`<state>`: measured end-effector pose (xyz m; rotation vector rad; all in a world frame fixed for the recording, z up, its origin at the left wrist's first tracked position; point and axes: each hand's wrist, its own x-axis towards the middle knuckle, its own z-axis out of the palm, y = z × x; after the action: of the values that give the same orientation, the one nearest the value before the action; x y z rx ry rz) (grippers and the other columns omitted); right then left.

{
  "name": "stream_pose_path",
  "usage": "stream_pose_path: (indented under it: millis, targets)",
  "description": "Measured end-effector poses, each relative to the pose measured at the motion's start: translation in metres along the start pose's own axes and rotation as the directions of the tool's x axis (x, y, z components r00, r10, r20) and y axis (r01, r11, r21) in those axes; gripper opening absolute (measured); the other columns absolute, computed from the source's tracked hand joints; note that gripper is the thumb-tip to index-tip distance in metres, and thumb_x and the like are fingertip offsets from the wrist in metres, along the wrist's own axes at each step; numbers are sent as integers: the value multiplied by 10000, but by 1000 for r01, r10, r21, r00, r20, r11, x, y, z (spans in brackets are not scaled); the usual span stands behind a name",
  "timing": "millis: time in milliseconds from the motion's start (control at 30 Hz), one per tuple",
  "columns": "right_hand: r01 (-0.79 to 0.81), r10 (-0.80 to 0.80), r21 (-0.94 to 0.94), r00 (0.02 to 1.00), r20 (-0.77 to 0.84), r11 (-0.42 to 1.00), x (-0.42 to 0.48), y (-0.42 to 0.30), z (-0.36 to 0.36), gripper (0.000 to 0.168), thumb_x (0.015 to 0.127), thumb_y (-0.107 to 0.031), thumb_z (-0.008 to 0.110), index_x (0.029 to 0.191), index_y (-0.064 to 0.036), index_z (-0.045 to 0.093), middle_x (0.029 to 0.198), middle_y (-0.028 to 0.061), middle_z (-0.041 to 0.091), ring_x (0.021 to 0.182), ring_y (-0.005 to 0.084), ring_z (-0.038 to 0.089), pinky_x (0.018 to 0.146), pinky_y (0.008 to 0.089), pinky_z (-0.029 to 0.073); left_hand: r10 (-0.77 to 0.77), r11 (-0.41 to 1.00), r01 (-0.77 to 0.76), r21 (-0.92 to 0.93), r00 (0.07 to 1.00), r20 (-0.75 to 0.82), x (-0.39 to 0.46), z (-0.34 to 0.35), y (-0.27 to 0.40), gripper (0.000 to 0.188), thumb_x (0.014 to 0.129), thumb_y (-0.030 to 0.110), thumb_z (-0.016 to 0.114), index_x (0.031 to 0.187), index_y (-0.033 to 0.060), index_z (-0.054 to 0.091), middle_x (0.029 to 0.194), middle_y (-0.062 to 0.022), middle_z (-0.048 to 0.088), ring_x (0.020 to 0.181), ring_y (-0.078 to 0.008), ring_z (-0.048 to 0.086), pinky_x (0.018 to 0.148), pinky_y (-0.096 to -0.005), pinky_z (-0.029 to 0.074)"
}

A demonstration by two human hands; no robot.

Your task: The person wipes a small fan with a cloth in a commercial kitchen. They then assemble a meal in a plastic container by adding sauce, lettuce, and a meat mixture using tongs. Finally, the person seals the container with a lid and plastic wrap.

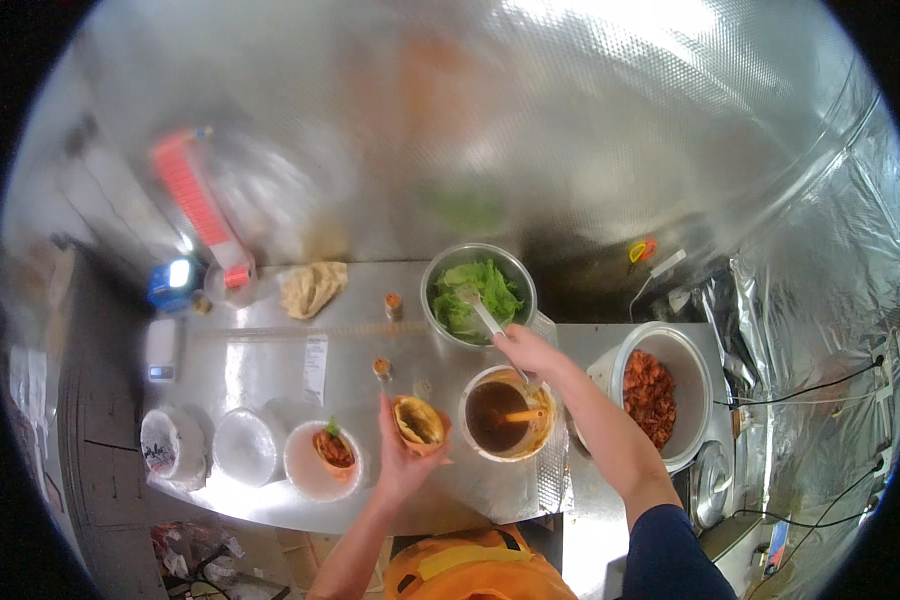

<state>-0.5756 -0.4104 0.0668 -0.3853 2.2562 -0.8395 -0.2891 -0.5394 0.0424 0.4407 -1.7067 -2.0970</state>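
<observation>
My left hand (pixel 409 457) holds an open flatbread pocket (pixel 418 421) in an orange paper wrapper, its hollow facing up. My right hand (pixel 525 351) grips the handle of metal tongs (pixel 486 311), whose tips rest on lettuce (pixel 476 289) in a metal bowl (pixel 426 315). Below that bowl stands a tub of brown sauce (pixel 489 412) with an orange-handled utensil (pixel 523 415) in it. To the right, a large white tub (pixel 701 405) contains reddish chopped filling (pixel 649 405). Left of my left hand, a filled, wrapped pocket (pixel 335 452) topped with green leaf sits in a white round container (pixel 300 476).
More white round containers (pixel 245 446) line the near left edge. Two small orange-topped shakers (pixel 394 304), a paper slip (pixel 315 369) and a crumpled beige cloth (pixel 313 290) lie on the metal table (pixel 255 360). A metal lid (pixel 711 484) is at the right; cables (pixel 802 394) hang beyond.
</observation>
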Motion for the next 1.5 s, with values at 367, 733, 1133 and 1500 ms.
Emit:
stream_pose_path:
  millis: [367,733,1133,1500]
  targets:
    - [-30,43,-260,998,44,965,43,-64,36,251,873,-172,660,773,47,732,742,141,744,724,248,738,739,395,581,23,999,-24,40,1000,8,-7,-1,-1,1261,768,-52,809,1595,87,-133,1404,-142,395,1244,-248,544,1021,-396,523]
    - [172,-155,100,976,-154,980,-84,-22,-19,270,955,-199,634,806,20,682,647,55,646,544,112,602,507,257,462,9,973,1,-232,999,40,40,2,-17,1285,759,-65,792,1577,57,-192,1464,-181,392,1319,-283,504,1100,-396,464]
    - [179,-162,153,980,-117,972,-267,-41,-31,237,1011,-229,619,1079,-17,700,776,35,695,602,72,593,552,239,488,351,936,-353,1,932,-90,99,54,30,1310,695,21,888,1613,65,-45,1523,-143,364,1375,-274,458,1111,-430,462]
    - [318,-391,-237,825,-408,918,-317,-3,-7,241,958,-178,676,1135,-14,677,791,136,723,626,214,689,582,348,549,355,925,-363,109,931,87,75,68,40,1281,672,-14,883,1607,20,8,1544,-172,329,1411,-300,423,1132,-399,435]
